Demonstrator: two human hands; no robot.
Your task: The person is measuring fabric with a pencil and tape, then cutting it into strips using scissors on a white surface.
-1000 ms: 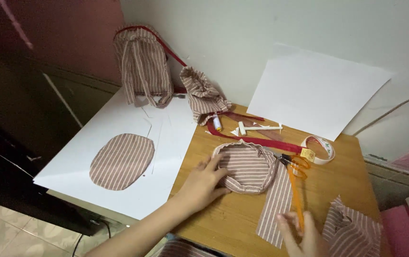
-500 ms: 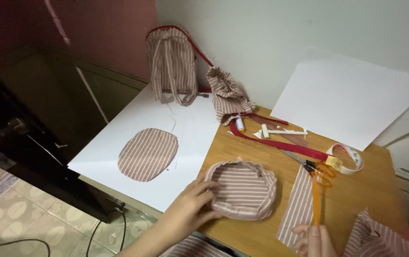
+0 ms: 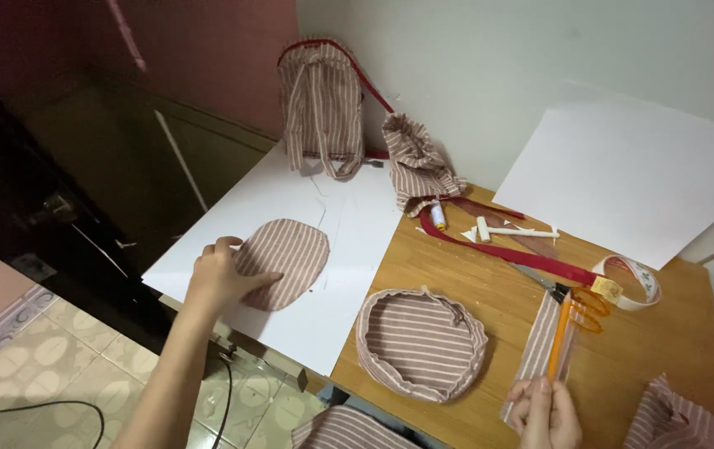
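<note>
Wooden table (image 3: 664,333) stands against a pale wall, with 1 white sheet (image 3: 348,249) overhanging its left edge and another white sheet (image 3: 631,183) leaning at the far right. Your left hand (image 3: 219,274) lies with fingers spread flat on the striped oval fabric piece (image 3: 286,262), on the left sheet. Your right hand (image 3: 548,411), at the near edge, has fingers closed around an orange pencil (image 3: 558,333) over a striped fabric strip (image 3: 540,349). Between your hands sits a striped fabric ring (image 3: 419,341). Orange-handled scissors (image 3: 581,299), a red strap (image 3: 506,249) and a tape roll (image 3: 635,278) lie beyond the pencil. A striped bag (image 3: 319,108) stands far left.
</note>
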